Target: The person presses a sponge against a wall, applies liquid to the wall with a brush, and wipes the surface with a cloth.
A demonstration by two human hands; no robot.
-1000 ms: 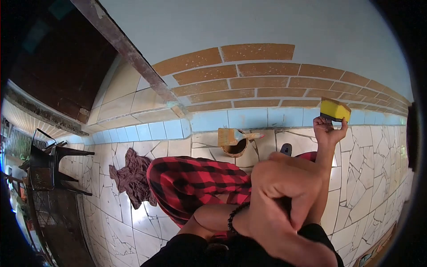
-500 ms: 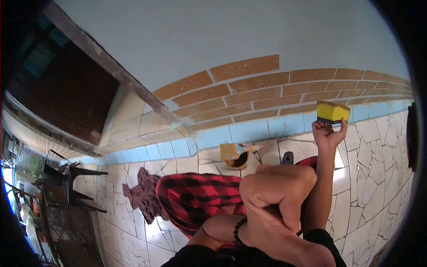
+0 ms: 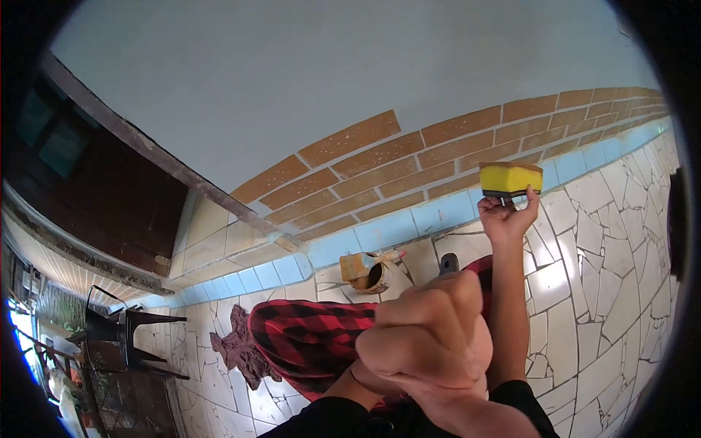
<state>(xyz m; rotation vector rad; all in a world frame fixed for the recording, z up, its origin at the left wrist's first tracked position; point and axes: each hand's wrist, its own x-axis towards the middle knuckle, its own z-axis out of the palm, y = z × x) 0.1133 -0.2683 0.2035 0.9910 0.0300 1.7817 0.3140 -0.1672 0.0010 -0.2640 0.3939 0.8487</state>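
My right hand grips the dark base of a yellow block with a brown-stained upper edge. The block is in front of the lower brick-patterned wall; contact with it cannot be told. Close to the camera, my left hand is closed with its fingers curled; anything inside is hidden. Beyond it, a wide brush lies across the rim of a small round pot on the floor.
A crumpled brown cloth lies on the cracked-tile floor, left of a knee in red-and-black checked fabric. Light-blue tiles line the wall's foot. A black metal chair stands at the left, below a dark door.
The view has turned and shifted. My right hand and the yellow block now appear further left. My left hand has rotated, its knuckles now facing the camera more. The brush and pot stay together.
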